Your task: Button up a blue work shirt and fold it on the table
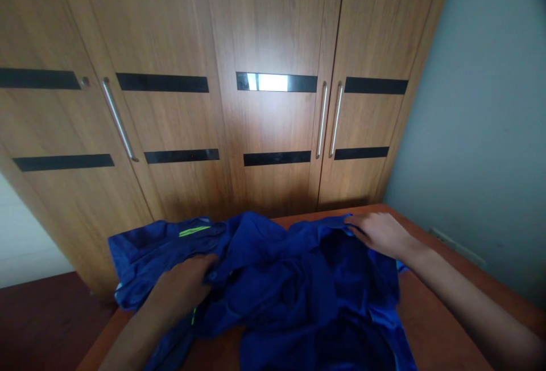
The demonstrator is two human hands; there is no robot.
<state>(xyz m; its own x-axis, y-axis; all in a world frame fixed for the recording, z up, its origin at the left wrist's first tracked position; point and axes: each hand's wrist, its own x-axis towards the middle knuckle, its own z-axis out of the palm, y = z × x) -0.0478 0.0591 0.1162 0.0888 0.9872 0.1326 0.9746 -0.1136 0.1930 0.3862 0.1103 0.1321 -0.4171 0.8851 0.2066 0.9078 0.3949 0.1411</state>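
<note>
A blue garment point(294, 280), which looks like a work jacket, lies spread and rumpled on an orange-brown surface. Yellow-green stripes mark its left part, where a sleeve-like stretch of cloth point(149, 251) reaches out to the side. At its left middle my left hand point(185, 283) is closed on the fabric, the fingertips partly hidden by the hand. My right hand point(375, 231) pinches the garment's far edge at the upper right, lifting it a little. Between my hands the cloth sags in dark folds. The near end of the garment runs out of view at the bottom.
Behind the orange-brown surface point(430, 314) stands a wooden wardrobe point(273, 29) with shut doors, metal handles and black strips. A pale wall point(478, 120) with a socket strip point(456, 246) low down is on the right. Dark red floor point(38, 320) shows at lower left.
</note>
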